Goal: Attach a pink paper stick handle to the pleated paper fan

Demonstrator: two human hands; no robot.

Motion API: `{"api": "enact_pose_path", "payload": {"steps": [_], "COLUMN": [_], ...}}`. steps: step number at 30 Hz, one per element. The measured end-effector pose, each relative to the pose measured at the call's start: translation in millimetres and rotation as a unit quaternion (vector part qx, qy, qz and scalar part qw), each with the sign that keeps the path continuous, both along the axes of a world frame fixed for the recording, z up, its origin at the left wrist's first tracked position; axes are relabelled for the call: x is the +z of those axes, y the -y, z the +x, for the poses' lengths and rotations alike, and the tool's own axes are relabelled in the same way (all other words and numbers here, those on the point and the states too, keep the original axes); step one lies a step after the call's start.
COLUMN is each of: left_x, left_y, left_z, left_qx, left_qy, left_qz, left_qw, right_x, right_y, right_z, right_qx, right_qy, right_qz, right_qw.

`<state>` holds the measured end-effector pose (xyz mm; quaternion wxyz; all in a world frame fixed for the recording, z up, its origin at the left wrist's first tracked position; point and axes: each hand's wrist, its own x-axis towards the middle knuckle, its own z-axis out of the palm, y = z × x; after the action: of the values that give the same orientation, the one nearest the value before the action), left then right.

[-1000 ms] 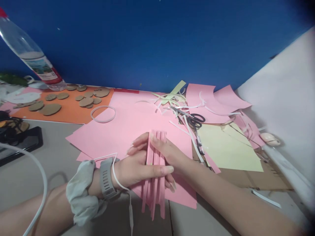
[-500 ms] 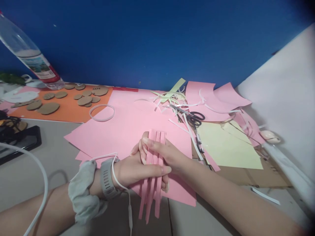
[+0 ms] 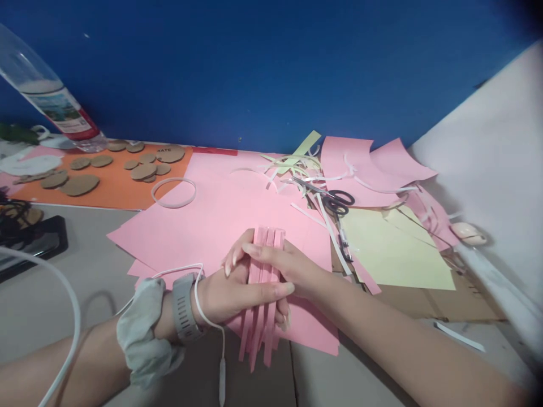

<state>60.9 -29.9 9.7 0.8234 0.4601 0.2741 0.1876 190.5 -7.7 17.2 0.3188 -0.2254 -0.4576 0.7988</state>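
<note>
Both hands grip a bundle of pink paper strips (image 3: 263,274) held lengthwise, its lower ends fanning out below the palms. My left hand (image 3: 227,294) is closed on the strips, its thumb lying across them; a grey watch band (image 3: 185,308) and a pale green scrunchie (image 3: 146,333) circle that wrist. From the other side, my right hand (image 3: 299,268) wraps the bundle with its thumb across the upper part. Some fingers of both hands are hidden behind the strips. Under the hands lie large pink paper sheets (image 3: 229,212).
To the right are black-handled scissors (image 3: 339,199), paper scraps, a pale yellow sheet (image 3: 394,243) and a white mouse (image 3: 469,233). Cardboard discs (image 3: 80,184) lie on orange paper (image 3: 114,192) at left, near a leaning-looking bottle (image 3: 63,107), a phone (image 3: 38,243) and a white cable (image 3: 68,294).
The strips' lower ends have shifted slightly upward, and the bundle looks a little more spread at its middle. Fingers of my right hand behind the strips have moved slightly left.
</note>
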Motion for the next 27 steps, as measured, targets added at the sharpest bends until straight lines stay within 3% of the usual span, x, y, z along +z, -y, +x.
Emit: {"api": "enact_pose_path", "payload": {"steps": [3,7,10,12,15,18,23,27], "left_x": [1.5,8.6,22.9,34.1,44.6,46.3,50.4,48.7], "left_y": [4,7,5,4,5,8,7,15], "left_z": [2,-6,-22,-31,-36,-36,-41,-24], "left_qx": [0.025,0.038,0.062,0.059,0.028,0.002,0.013,0.011], "left_qy": [0.01,-0.034,-0.116,-0.201,-0.251,-0.264,-0.191,-0.056], "left_qz": [-0.018,-0.004,0.042,0.12,0.192,0.215,0.186,0.082], "left_qw": [0.999,0.999,0.99,0.971,0.948,0.94,0.964,0.995], "right_x": [6.6,31.0,52.9,63.5,71.0,71.4,69.8,69.7], "right_y": [2,9,14,17,21,22,24,27], "right_z": [2,8,13,15,14,13,12,10], "right_qx": [0.013,0.013,0.064,0.079,0.088,0.095,0.099,0.071], "right_qy": [0.005,0.068,0.089,0.075,0.077,0.087,0.083,0.085], "right_qz": [-0.02,0.068,0.149,0.198,0.25,0.268,0.249,0.135], "right_qw": [1.0,0.995,0.983,0.974,0.961,0.955,0.96,0.985]}}
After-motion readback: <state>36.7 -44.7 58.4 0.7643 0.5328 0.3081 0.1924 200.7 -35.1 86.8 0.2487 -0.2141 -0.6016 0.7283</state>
